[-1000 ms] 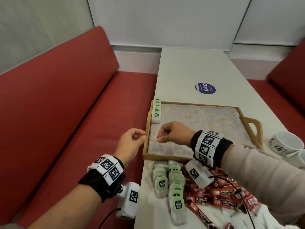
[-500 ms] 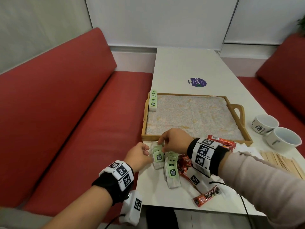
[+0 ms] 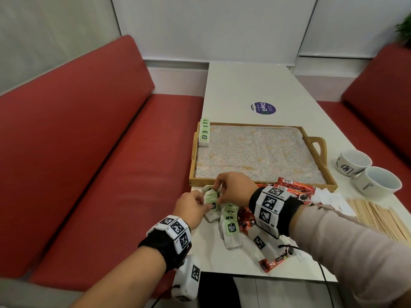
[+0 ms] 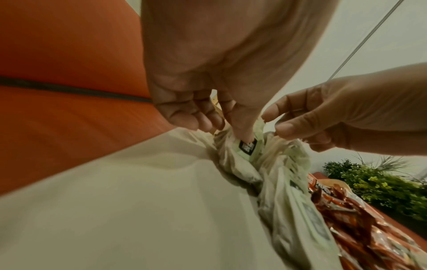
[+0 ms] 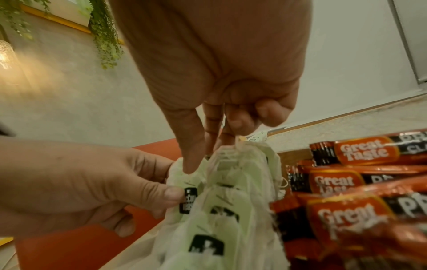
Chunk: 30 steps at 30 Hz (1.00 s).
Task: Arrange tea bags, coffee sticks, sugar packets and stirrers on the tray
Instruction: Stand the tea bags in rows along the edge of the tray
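Observation:
A wooden tray (image 3: 263, 181) with a patterned liner lies on the white table; a short row of green-tagged tea bags (image 3: 204, 135) stands in its far left corner. Just in front of the tray lies a pile of loose tea bags (image 3: 230, 227). My left hand (image 3: 191, 207) pinches one tea bag (image 4: 248, 147) at the pile's left end. My right hand (image 3: 231, 188) pinches the tops of the tea bags (image 5: 233, 159) beside it. Red coffee sticks (image 3: 295, 187) lie right of the pile. Wooden stirrers (image 3: 375, 215) and white sugar packets (image 3: 331, 200) lie further right.
Two white cups (image 3: 367, 172) stand at the table's right edge. Red bench seats (image 3: 93, 165) flank the table on both sides. A purple sticker (image 3: 263, 107) marks the table beyond the tray. One coffee stick (image 3: 275, 260) lies near the front edge.
Both hands came back from over the tray to the tea bag pile in front of it and took hold of tea bags there.

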Tool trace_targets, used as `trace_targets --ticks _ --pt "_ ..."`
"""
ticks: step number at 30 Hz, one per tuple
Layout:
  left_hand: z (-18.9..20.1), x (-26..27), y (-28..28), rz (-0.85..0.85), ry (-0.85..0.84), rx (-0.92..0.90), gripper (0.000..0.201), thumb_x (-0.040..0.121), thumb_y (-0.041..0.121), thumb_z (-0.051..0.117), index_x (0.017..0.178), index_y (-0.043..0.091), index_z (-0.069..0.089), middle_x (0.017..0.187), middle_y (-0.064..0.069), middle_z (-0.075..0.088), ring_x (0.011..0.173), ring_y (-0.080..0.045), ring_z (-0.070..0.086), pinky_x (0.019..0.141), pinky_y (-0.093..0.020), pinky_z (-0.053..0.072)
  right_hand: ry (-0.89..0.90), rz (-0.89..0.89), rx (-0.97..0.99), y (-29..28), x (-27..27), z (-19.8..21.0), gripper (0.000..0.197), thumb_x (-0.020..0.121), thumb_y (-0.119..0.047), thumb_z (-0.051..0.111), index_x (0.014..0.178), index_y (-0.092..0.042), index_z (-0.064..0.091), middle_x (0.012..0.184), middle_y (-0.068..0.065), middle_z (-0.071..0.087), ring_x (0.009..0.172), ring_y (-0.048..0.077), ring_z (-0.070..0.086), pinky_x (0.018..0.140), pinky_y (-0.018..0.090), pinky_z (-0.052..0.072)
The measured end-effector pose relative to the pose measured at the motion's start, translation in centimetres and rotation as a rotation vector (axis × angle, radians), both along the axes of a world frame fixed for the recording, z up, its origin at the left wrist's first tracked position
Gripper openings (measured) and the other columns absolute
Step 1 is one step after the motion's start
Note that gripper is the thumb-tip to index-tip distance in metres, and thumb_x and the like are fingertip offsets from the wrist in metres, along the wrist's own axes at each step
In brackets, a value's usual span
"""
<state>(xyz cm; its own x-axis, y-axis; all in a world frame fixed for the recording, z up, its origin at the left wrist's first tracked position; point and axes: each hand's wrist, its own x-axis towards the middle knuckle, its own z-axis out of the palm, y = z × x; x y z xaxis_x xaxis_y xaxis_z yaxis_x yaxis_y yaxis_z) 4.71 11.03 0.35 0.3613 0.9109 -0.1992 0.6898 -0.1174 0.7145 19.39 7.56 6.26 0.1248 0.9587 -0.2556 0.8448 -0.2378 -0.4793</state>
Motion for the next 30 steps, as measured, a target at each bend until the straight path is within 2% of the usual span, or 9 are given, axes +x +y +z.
trace_targets --ticks 6,8,13,17,20,22,24,27,30 --pt "0.5 -0.6 0.6 -0.014 -0.085 0.054 0.011 0.081 0.025 0.072 0.079 0.023 0.061 0.09 0.003 0.056 0.083 -0.014 0.054 0.069 -0.022 0.035 0.054 -0.03 0.008 0.2 0.4 0.2 0.037 0.066 -0.016 0.081 0.094 -0.023 0.057 0.081 -0.007 0.06 0.079 0.015 0.059 0.07 0.03 0.049" --pt "1.1 -0.8 0.8 -0.037 -0.122 0.075 0.01 0.082 0.026 0.071 0.083 0.026 0.061 0.086 0.009 0.048 0.077 -0.008 0.05 0.065 -0.018 0.034 0.079 -0.036 0.012 0.3 0.5 0.4 0.039 0.065 -0.018 0.082 0.095 -0.021 0.057 0.08 -0.006 0.06 0.077 0.015 0.058 0.072 0.032 0.05" --pt "2.5 -0.5 1.9 -0.094 -0.209 0.105 0.009 0.086 0.025 0.067 0.094 0.021 0.065 0.09 0.009 0.045 0.075 0.001 0.047 0.063 -0.01 0.034 0.154 -0.052 0.059 0.7 0.8 0.8 0.027 0.074 -0.026 0.079 0.094 -0.017 0.064 0.077 -0.007 0.06 0.071 0.01 0.055 0.062 0.021 0.042" --pt "3.8 0.3 2.6 -0.079 -0.329 0.062 0.013 0.088 0.024 0.065 0.098 0.016 0.065 0.102 0.005 0.047 0.089 -0.013 0.058 0.082 -0.024 0.046 0.174 -0.06 0.116 1.3 1.5 1.8 0.018 0.083 -0.03 0.071 0.091 -0.016 0.065 0.08 -0.004 0.062 0.072 0.011 0.056 0.064 0.022 0.042" --pt "4.9 1.0 3.2 -0.077 -0.444 0.051 0.008 0.089 0.024 0.063 0.095 0.019 0.062 0.103 0.003 0.052 0.093 -0.017 0.058 0.086 -0.032 0.049 0.293 -0.107 0.16 1.6 2.0 3.0 0.014 0.084 -0.027 0.07 0.084 -0.015 0.064 0.066 -0.007 0.059 0.051 -0.001 0.05 0.051 0.013 0.037" --pt "6.0 1.6 3.5 -0.082 -0.567 -0.012 0.004 0.093 0.02 0.057 0.091 0.023 0.059 0.097 0.0 0.058 0.087 -0.014 0.058 0.078 -0.026 0.049 0.389 -0.142 0.184 1.9 2.1 3.8 0.013 0.085 -0.024 0.07 0.078 -0.016 0.062 0.059 -0.008 0.055 0.038 -0.002 0.044 0.044 0.012 0.033" --pt "7.2 2.4 3.5 -0.082 -0.702 -0.164 0.009 0.097 0.017 0.049 0.092 0.022 0.055 0.091 -0.002 0.061 0.079 -0.012 0.06 0.071 -0.024 0.051 0.464 -0.174 0.209 2.3 2.2 4.3 0.017 0.085 -0.021 0.07 0.073 -0.018 0.06 0.057 -0.006 0.054 0.039 0.003 0.04 0.042 0.018 0.034" --pt "8.2 3.5 3.9 -0.061 -0.806 -0.394 0.009 0.101 0.02 0.042 0.099 0.019 0.051 0.097 -0.006 0.063 0.082 -0.017 0.063 0.079 -0.04 0.055 0.504 -0.216 0.232 3.1 2.5 4.6 0.016 0.084 -0.02 0.071 0.075 -0.016 0.059 0.061 -0.001 0.058 0.041 0.006 0.041 0.042 0.021 0.036" --pt "8.2 4.1 4.8 -0.034 -0.83 -0.466 0.009 0.101 0.021 0.042 0.107 0.015 0.045 0.108 -0.01 0.061 0.082 -0.02 0.067 0.072 -0.039 0.059 0.531 -0.257 0.231 3.9 2.9 4.3 0.017 0.083 -0.02 0.072 0.078 -0.015 0.057 0.063 0.0 0.06 0.045 0.008 0.044 0.043 0.022 0.037"
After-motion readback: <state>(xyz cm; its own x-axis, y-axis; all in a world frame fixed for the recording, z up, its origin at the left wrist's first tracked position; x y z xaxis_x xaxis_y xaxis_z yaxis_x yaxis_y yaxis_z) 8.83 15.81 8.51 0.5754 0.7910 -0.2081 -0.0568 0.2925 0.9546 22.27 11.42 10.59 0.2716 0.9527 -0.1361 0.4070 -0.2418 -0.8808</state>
